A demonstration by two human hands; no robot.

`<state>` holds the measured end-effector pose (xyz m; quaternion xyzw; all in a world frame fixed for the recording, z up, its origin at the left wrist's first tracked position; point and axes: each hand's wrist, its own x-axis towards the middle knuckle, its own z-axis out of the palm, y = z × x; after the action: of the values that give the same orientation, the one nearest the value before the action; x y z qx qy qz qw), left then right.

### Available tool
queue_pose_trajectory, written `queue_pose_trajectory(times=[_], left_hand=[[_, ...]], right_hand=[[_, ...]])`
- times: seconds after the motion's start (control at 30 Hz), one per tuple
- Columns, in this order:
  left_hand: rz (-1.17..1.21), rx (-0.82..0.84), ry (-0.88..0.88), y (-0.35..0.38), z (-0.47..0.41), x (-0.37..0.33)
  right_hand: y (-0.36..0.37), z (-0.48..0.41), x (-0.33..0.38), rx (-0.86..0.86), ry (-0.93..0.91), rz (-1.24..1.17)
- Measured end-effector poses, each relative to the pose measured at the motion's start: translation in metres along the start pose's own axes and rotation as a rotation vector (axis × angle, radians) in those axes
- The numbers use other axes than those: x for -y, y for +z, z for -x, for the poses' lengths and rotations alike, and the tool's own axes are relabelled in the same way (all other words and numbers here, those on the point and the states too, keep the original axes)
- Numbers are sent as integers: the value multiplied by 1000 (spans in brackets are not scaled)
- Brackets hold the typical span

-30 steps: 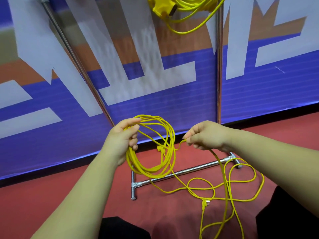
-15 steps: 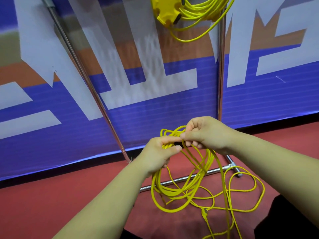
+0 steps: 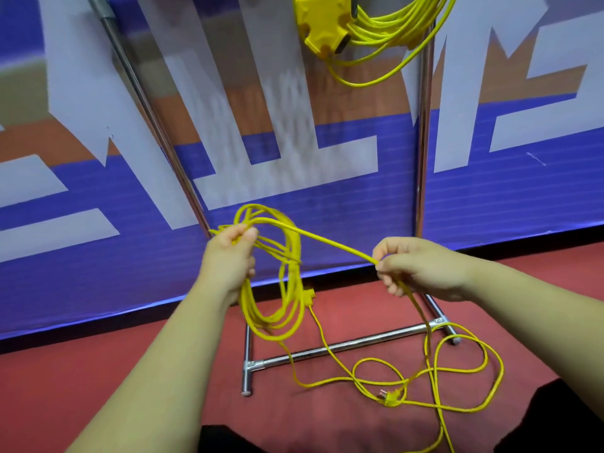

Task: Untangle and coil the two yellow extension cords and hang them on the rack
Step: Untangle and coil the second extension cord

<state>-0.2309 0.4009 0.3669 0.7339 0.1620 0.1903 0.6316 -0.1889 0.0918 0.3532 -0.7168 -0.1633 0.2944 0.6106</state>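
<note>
The left hand [image 3: 230, 256] has its grip closed round the top of the coil [image 3: 294, 282], before the rack [image 3: 343, 346]. The right hand [image 3: 421, 268] pinches the feeding strand [image 3: 327, 243]. Slack loops [image 3: 428, 371] lie at the rack's foot. Judged light, limp and snag-prone: hold gathered turns, not single strands.

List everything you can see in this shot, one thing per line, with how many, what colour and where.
hung cord: one, yellow, coiled on the rack at the top
socket block: one, yellow, beside the hung coil
held cord: one, yellow, coil in the left hand, strand to the right hand, rest loose on the floor
plug: one, yellow, on the floor among the loose loops
rack: one, silver metal, before the banner
banner: one, blue, white and orange, behind the rack
floor: red, below
left hand: grips the coil
right hand: fingers pinch the strand
</note>
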Motion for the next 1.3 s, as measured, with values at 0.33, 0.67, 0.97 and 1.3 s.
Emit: queue_pose_trajectory(times=[0.33,0.67,0.97,1.3], left_hand=[[116,15,-12,-56,-4,-6],[333,320,-119,-39,27,-21],[124,570,-169,7,60,-12],[201,388,-265,50,72,4]], right_hand=[[-4,-5,-13,-354,126,130],[10,-19,-3,-579,276,-403],[13,-20,9,-431,208,-197],[27,-23,26,-215,112,-225]])
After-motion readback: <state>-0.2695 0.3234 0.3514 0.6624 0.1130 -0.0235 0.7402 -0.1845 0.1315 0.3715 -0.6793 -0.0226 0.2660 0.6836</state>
